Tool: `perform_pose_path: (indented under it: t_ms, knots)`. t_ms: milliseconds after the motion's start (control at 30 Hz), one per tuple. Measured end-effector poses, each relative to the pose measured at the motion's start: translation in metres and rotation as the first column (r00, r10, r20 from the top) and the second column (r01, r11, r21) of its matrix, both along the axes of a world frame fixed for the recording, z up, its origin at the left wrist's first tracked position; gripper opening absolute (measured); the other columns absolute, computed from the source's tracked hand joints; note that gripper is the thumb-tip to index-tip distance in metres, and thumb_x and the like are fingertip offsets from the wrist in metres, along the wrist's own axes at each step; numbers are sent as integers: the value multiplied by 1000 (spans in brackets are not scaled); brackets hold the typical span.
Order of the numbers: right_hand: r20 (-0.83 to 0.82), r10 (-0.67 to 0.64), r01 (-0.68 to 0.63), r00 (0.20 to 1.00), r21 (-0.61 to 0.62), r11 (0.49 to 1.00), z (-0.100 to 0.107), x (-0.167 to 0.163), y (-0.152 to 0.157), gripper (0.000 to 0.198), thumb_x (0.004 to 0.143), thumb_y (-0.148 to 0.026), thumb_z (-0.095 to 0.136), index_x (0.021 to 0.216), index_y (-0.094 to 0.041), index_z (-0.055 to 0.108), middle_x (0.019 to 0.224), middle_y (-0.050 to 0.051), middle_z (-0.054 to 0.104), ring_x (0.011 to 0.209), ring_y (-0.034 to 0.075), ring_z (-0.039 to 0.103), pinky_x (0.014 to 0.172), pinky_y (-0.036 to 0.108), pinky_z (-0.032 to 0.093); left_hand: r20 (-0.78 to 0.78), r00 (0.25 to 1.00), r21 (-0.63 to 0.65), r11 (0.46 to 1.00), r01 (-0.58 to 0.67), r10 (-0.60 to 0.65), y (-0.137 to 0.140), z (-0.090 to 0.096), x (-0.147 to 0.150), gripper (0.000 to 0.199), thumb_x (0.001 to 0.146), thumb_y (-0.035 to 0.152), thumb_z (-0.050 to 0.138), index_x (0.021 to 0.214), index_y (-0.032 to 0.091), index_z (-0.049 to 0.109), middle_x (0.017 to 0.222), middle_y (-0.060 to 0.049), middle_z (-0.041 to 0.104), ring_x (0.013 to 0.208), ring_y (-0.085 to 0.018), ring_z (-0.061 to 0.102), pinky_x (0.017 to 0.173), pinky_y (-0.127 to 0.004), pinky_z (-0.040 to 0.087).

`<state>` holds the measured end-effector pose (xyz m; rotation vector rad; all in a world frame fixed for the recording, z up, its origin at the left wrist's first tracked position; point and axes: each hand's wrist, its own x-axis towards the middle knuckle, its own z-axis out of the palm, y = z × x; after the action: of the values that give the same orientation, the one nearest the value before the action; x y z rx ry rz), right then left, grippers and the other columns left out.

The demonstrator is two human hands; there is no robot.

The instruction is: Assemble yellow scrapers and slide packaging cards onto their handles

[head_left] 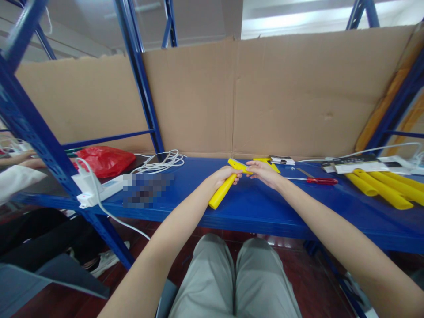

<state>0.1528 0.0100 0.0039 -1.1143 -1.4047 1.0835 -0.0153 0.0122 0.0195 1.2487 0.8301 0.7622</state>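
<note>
My left hand (225, 176) is closed around a yellow plastic tool with a tubular handle (219, 196), whose lower end points toward me over the table's front edge. A flat yellow head (236, 164) sticks out above that hand, angled to the right. At the head's right end my right hand (263, 172) has its fingers bent and pinched on it; whether a small part is between the fingertips cannot be made out. Just behind my right hand lies another yellow piece (273, 167), partly hidden. A screwdriver with a red handle (322, 181) lies right of my right hand, near a thin metal blade (304, 172).
Several yellow tubes (386, 190) lie on the blue table (258, 214) at right, beside printed packaging (359, 164). Leftward are a white cable coil (162, 162), a power strip (114, 187) and a red bag (104, 160). Cardboard (285, 97) closes the back. Another person's arm (20, 159) shows far left.
</note>
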Motion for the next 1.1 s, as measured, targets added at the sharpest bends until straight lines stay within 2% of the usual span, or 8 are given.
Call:
perform_pose_path:
  t_ms: [367,500,600,700,800,933,1033,1100]
  knots:
    - [21,22,-22,1000,23,999,-1,4,1,21,75,-16,66,94,-20,61,87,3,68,71,12,62,61,23,47,9,1000,-2,1000,6,-6,2,-1,-1,16,85,1,48,74,10,55,52,1,51,40,-5,44,42,-16,36]
    - [61,-61,58,996,38,998,3,14,5,17,79,-22,63,96,-20,60,98,5,69,77,12,64,62,23,48,-4,999,-14,999,-35,35,1,0,-1,14,86,3,49,76,11,55,54,1,52,39,-5,44,41,-16,36]
    - [207,-203,185,957,104,977,3,32,14,17,81,-25,59,98,-19,59,99,7,69,79,14,65,66,26,50,-39,994,-33,994,-107,106,3,0,-2,14,86,4,49,75,12,54,53,3,51,39,-5,44,40,-16,35]
    - [476,-441,305,761,338,890,3,54,23,18,79,-19,59,96,-18,61,94,9,69,82,18,64,75,31,50,-52,982,-41,982,-184,182,4,1,-4,16,87,4,48,74,13,53,52,3,50,38,-5,43,40,-16,35]
    - [654,-542,262,528,482,836,7,70,23,22,80,-18,53,100,-16,63,99,12,69,89,22,63,79,33,48,-42,973,-34,973,-229,227,5,2,-5,19,88,5,48,72,14,52,51,3,49,37,-5,42,40,-16,34]
    - [729,-632,195,264,601,775,20,79,13,27,84,-21,43,99,-18,66,104,14,68,97,26,60,80,38,44,-56,962,-37,962,-269,267,3,5,-5,20,88,5,48,71,14,51,49,4,48,37,-5,40,39,-16,33]
    - [766,-637,70,87,633,771,33,89,5,29,86,-20,39,95,-19,67,106,15,67,101,28,58,80,40,40,-75,954,-40,955,-295,292,1,7,-5,20,89,6,48,71,14,51,47,5,47,37,-5,39,38,-16,32]
    - [815,-579,11,4,579,815,42,101,1,26,85,-20,41,92,-19,67,104,15,67,100,28,57,80,40,39,-65,951,-34,952,-305,302,1,7,-4,20,88,5,49,71,13,51,46,5,47,36,-5,39,38,-15,32]
